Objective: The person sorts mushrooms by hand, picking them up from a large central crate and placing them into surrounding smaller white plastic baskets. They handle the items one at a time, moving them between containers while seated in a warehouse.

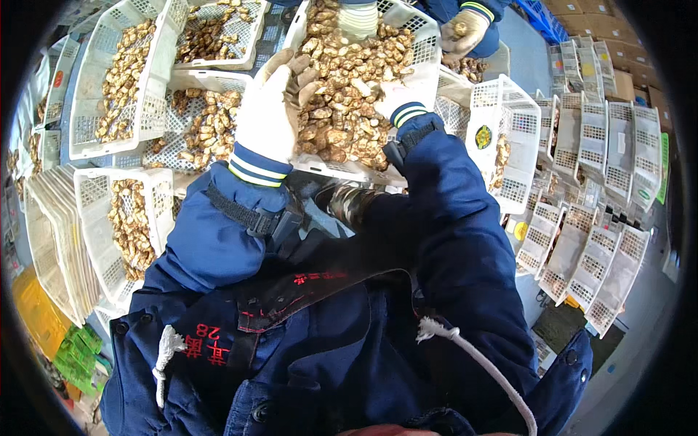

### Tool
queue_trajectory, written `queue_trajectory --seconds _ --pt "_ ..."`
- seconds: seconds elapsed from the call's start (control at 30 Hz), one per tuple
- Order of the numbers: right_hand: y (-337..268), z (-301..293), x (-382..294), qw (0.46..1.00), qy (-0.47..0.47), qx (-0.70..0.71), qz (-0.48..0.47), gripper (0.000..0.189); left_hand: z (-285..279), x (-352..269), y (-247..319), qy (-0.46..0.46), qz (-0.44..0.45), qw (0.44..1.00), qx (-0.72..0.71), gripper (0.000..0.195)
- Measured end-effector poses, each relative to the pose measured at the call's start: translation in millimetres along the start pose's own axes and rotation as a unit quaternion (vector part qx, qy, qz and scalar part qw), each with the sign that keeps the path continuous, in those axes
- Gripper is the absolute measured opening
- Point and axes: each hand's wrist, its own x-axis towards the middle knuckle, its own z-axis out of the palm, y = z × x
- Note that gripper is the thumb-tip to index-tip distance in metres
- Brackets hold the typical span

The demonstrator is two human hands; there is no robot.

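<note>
A white plastic crate full of knobbly brown tubers or mushrooms stands before me. My left hand, in a pale glove with brown-stained fingers, is raised over the crate's left side; its fingers are spread and I see nothing in it. My right hand, also gloved, reaches down onto the brown pieces at the right side. Glare hides its fingers, so I cannot tell whether it holds a piece. Both wrists have striped cuffs and black straps.
Across the crate, a co-worker's gloved hand holds a piece; another gloved forearm reaches in at the top. More crates with pieces stand left, lower left and right. Stacked crates line the far right.
</note>
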Motion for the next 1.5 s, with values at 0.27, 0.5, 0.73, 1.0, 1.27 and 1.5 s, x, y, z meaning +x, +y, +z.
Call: queue_trajectory --seconds 0.27,0.5,0.73,1.0,1.27,1.5 --pt "-14 35 26 0.998 0.04 -0.045 -0.019 0.04 3 3 -2 -0.005 -0.015 1.0 -0.001 0.041" --pt "-49 -11 -19 0.822 0.035 0.516 -0.237 0.052 0 -2 -6 0.055 -0.088 0.99 0.101 0.056" --pt "-54 12 18 0.973 0.073 0.193 0.102 0.058 -5 -1 -10 0.04 -0.081 0.993 0.072 0.05" --pt "-69 14 30 0.936 0.063 0.289 0.193 0.079 8 2 -7 0.057 -0.032 0.993 0.102 0.045" --pt "-50 -17 -72 0.563 -0.011 0.825 -0.048 0.056 10 0 -14 0.003 -0.026 0.994 0.102 0.035" --pt "-72 -65 -163 0.746 0.344 0.546 -0.164 0.049 27 -17 -7 -0.188 -0.194 0.961 0.048 0.045"
